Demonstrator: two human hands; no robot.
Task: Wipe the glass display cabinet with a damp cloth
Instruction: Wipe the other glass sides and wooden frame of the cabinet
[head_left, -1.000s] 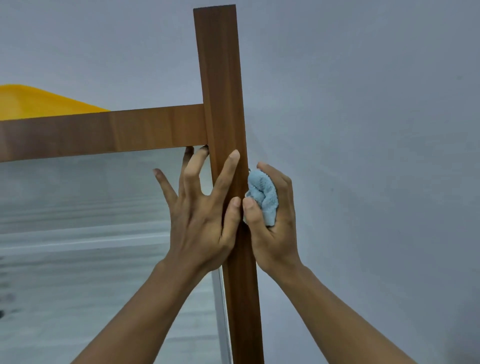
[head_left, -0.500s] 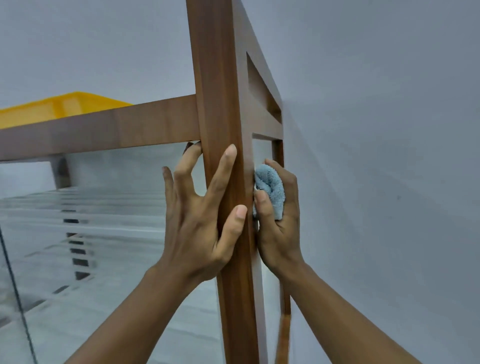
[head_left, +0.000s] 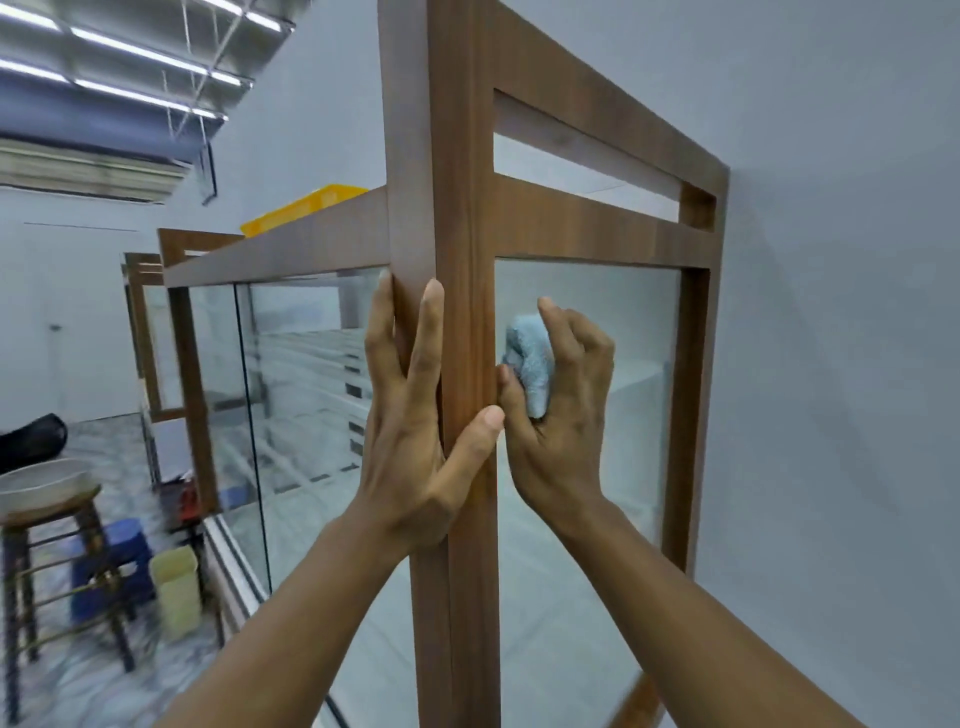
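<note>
Against the side glass pane of the cabinet, the right hand has its fingers curled round a balled blue cloth. Its left hand lies open, fingers spread, bracing the corner post. Best to press the cloth flat and wipe in overlapping strokes away from the post, keeping that brace steady.
</note>
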